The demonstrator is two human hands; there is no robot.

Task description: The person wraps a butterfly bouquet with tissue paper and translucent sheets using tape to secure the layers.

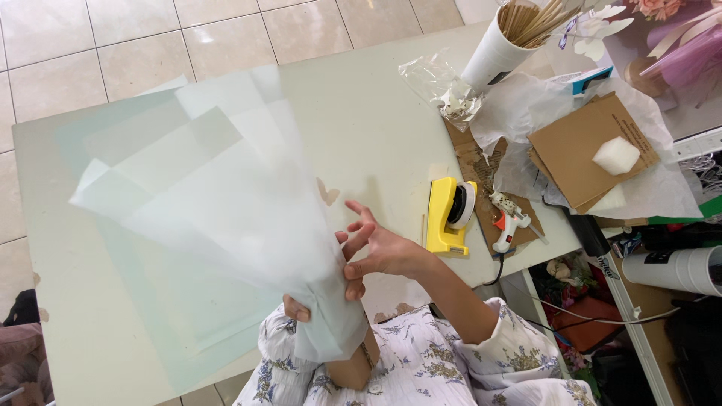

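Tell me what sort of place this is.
Likely a florist's or craft workbench: translucent wrapping sheets gathered into a cone by both hands, a yellow tape dispenser, a glue gun, and pink flowers nearby.

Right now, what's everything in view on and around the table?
wrapping sheets: several, translucent pale green-white, gathered into a cone above the table
table: one, off-white, centre
tape dispenser: one, yellow, right of centre
glue gun: one, white and orange, beside the dispenser
cardboard pieces: a few, brown, right side
foam block: one, white, on the cardboard
cup of sticks: one, white, top right
left hand: grips the cone's base from below
right hand: fingers spread against the cone's narrow end
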